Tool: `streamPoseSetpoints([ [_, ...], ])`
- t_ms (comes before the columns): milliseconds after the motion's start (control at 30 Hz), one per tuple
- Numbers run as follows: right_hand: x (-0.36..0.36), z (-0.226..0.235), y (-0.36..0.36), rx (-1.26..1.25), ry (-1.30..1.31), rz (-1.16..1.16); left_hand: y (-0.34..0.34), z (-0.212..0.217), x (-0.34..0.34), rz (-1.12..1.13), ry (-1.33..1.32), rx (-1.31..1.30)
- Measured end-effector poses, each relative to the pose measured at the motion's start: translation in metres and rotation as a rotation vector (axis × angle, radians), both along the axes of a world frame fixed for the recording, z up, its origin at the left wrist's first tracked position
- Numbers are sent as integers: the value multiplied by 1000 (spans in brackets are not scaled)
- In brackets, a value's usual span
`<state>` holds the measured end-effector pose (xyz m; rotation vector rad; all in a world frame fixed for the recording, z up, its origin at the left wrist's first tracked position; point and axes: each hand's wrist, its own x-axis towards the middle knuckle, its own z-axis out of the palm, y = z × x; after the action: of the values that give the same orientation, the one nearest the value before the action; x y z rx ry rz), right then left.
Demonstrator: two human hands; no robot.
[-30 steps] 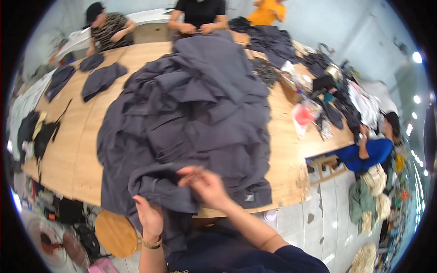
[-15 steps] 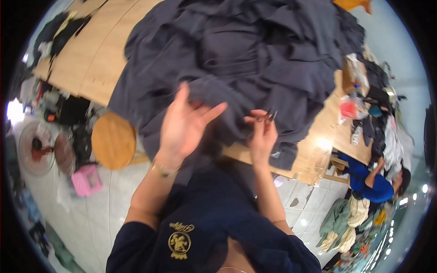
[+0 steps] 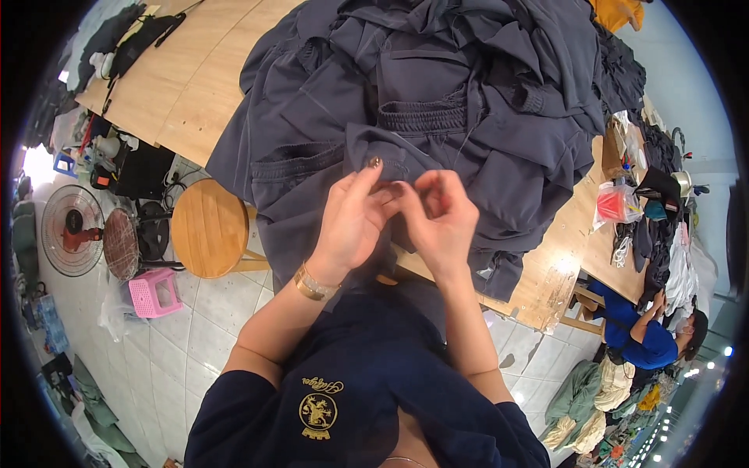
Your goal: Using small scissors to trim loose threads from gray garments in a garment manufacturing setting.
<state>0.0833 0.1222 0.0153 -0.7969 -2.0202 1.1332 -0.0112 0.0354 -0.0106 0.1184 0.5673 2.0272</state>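
Note:
A large heap of dark grey garments [image 3: 312,117] lies in front of me. Some have gathered elastic edges, like the elastic band [image 3: 421,117] above my hands. My left hand [image 3: 347,226] is over the near part of the heap, its thumb raised against the cloth and its fingers drawn in. Touching its fingertips, my right hand [image 3: 443,222] is closed with curled fingers. What either hand pinches is hidden between the fingers. No dark pointed tool shows in the right hand now.
The heap rests on a wooden table [image 3: 195,101]. A round wooden stool [image 3: 209,228], a pink plastic stool [image 3: 154,293] and a fan [image 3: 72,230] stand at left. A plastic bag with something red [image 3: 615,204] lies on the table at right. Beyond sits a person in blue [image 3: 644,335].
My hands have come together at the fingertips; the left, spread before, has drawn its fingers in. A thin dark pointed tool seen in my right hand is now out of sight.

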Motion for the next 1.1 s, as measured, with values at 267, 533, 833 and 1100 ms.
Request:
streamPoseSetpoints([
  [267, 18, 5, 18, -886, 457, 351, 5, 11, 8, 54, 82, -93],
  [533, 31, -5, 20, -53, -65, 115, 5, 14, 1, 0, 46, -78],
  [833, 27, -7, 15, 308, -186, 150, 1, 15, 5, 23, 130, -103],
  [1100, 25, 1, 15, 351, -208, 167, 1, 16, 9, 53, 191, -105],
])
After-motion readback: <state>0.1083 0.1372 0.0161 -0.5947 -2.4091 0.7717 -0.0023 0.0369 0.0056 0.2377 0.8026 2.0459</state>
